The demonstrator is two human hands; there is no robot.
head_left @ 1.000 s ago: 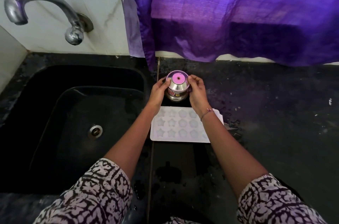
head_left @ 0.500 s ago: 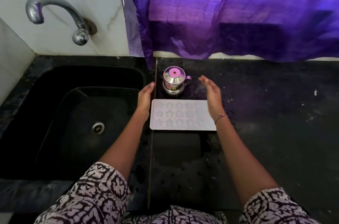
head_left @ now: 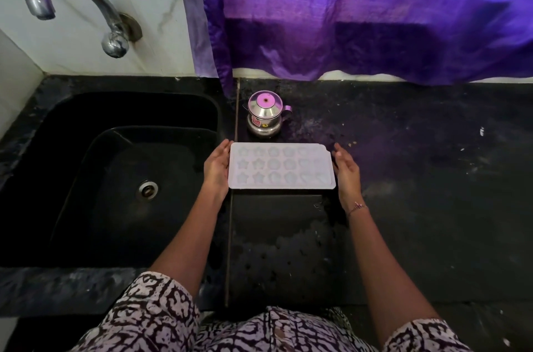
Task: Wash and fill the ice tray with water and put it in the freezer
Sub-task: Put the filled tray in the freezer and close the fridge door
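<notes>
A white ice tray with star and flower shaped cells lies flat on the black counter, just right of the sink. My left hand lies along its left edge with straight fingers, touching or nearly touching it. Along the tray's right edge is my right hand, fingers straight, about at the rim. Neither hand grips the tray. A small steel jug with a domed lid stands upright just behind the tray.
A black sink with a round drain fills the left side. A steel tap juts from the white wall above it. A purple curtain hangs over the counter's back edge. The counter in front of the tray is wet.
Both hands let go of the steel jug, left it standing behind the tray, and came down to the tray's left and right edges.
</notes>
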